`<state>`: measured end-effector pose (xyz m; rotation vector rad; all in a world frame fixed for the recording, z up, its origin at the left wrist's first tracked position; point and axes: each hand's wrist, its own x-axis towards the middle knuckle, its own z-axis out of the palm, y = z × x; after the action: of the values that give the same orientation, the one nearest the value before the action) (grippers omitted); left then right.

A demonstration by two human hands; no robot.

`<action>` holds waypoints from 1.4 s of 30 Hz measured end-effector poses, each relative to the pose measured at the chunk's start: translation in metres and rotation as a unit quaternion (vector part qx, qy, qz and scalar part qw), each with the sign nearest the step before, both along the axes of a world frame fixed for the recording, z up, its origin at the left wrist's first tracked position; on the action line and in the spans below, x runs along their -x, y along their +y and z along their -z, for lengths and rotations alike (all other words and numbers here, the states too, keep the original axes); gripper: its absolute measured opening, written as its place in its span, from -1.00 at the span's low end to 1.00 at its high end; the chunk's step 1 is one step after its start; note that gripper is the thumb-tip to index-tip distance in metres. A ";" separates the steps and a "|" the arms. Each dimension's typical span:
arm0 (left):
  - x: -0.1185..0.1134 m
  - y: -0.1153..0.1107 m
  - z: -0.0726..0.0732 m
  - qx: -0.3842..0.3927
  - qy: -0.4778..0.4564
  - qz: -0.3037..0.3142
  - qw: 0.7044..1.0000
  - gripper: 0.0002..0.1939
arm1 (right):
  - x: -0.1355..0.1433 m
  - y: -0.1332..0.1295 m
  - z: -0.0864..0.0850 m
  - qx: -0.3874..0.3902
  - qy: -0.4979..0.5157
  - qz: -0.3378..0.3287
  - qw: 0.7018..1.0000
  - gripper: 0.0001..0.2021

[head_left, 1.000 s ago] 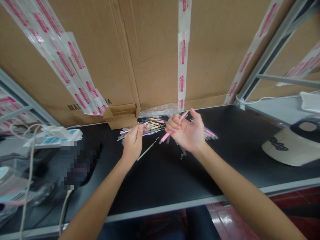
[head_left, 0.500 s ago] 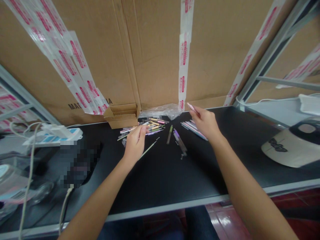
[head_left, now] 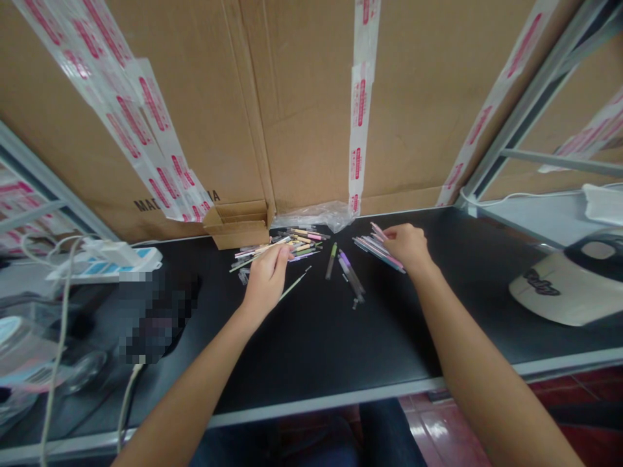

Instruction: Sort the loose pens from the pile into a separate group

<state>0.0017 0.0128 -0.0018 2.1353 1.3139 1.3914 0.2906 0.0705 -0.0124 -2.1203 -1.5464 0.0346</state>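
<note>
My left hand is closed over the near side of a loose pile of slim pens, its fingers curled towards the thumb. What it pinches is mostly hidden; a pale stick shows at its fingertips. Beside its wrist, a thin pale green stick lies on the black table. My right hand grips a pink pen low over a neat bundle of pens. Between the hands lie a green-topped pen and purple-topped pens, with small clear bits near their lower end.
An open small cardboard box stands behind the pile, with a clear plastic bag alongside. At left are a power strip, cables and a pixelated dark object. A cream cap sits at right. Taped cardboard rises behind the table.
My right hand has come down with the pink pen onto the bundle at right. My left hand stays at the pile and has shifted only slightly.
</note>
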 end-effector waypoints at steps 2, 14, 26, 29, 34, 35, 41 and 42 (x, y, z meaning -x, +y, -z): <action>0.000 0.000 0.000 0.002 0.006 -0.001 1.000 -0.65 | -0.001 0.001 0.001 0.002 -0.004 -0.005 1.000 -0.73; -0.002 0.005 0.013 0.016 0.091 0.000 0.996 -0.73 | 0.026 -0.003 -0.003 -0.084 -0.026 -0.154 0.984 -0.74; 0.003 0.013 0.024 0.089 0.179 -0.032 0.979 -0.84 | 0.061 -0.014 0.001 -0.057 -0.055 -0.426 0.901 -0.66; 0.003 0.012 0.023 0.089 0.182 -0.027 0.979 -0.83 | 0.066 -0.012 0.009 -0.063 -0.059 -0.439 0.895 -0.67; 0.004 0.014 0.025 0.079 0.180 -0.022 0.980 -0.83 | 0.079 -0.015 0.013 -0.046 -0.057 -0.481 0.874 -0.73; 0.004 0.014 0.025 0.075 0.179 -0.021 0.981 -0.83 | 0.081 -0.016 0.012 -0.044 -0.060 -0.485 0.872 -0.74; 0.005 0.015 0.025 0.065 0.192 -0.024 0.979 -0.82 | 0.086 -0.020 0.013 -0.046 -0.105 -0.491 0.864 -0.76; 0.005 0.015 0.025 0.065 0.193 -0.022 0.979 -0.82 | 0.086 -0.020 0.014 -0.049 -0.111 -0.490 0.863 -0.76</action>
<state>-0.0031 0.0274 -0.0267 2.3762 1.5475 0.8999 0.2050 0.0508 -0.0260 -1.0791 -2.5401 0.0612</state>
